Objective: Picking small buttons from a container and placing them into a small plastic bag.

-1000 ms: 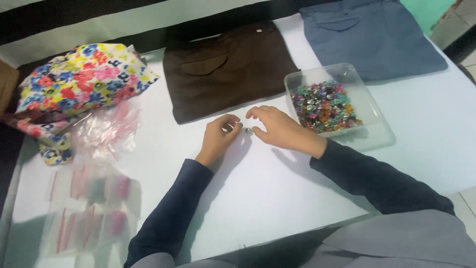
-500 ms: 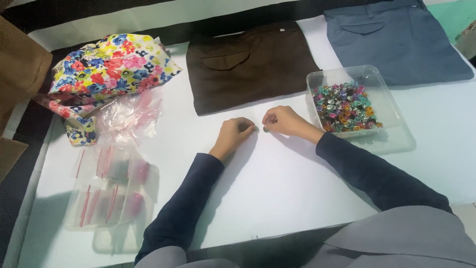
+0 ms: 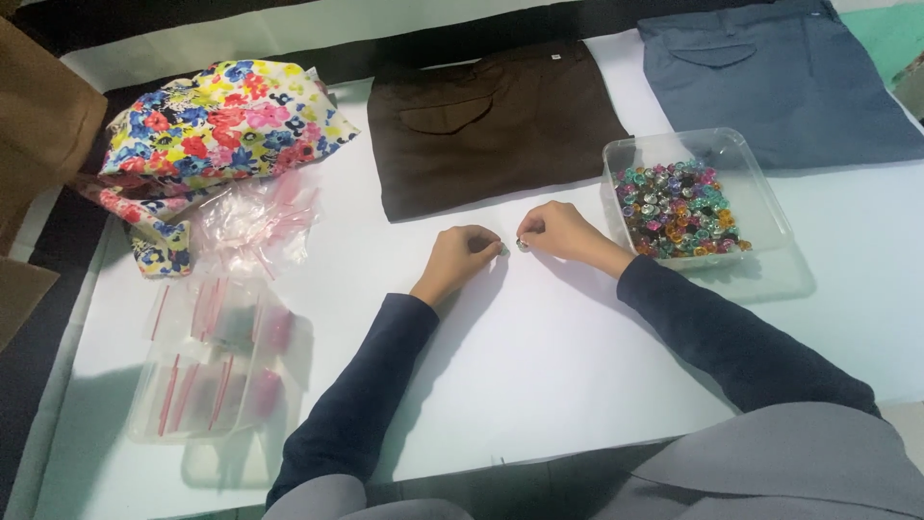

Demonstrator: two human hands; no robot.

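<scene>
Our left hand point(image 3: 462, 255) pinches a tiny bead point(image 3: 503, 249), right hand point(image 3: 558, 231) pinches another bead point(image 3: 522, 245), fingertips nearly meeting beside the tray point(image 3: 770, 207).

Bright, even light falls on the white table point(image 3: 539, 366), which is nearly washed out at the centre. Soft shadows stretch toward seven o'clock from the arms and the clear tray of beads point(image 3: 760, 207). The plastic bags point(image 3: 250, 226) at nine o'clock show faint glare. Detail is slightly soft throughout; edges bend mildly.
</scene>
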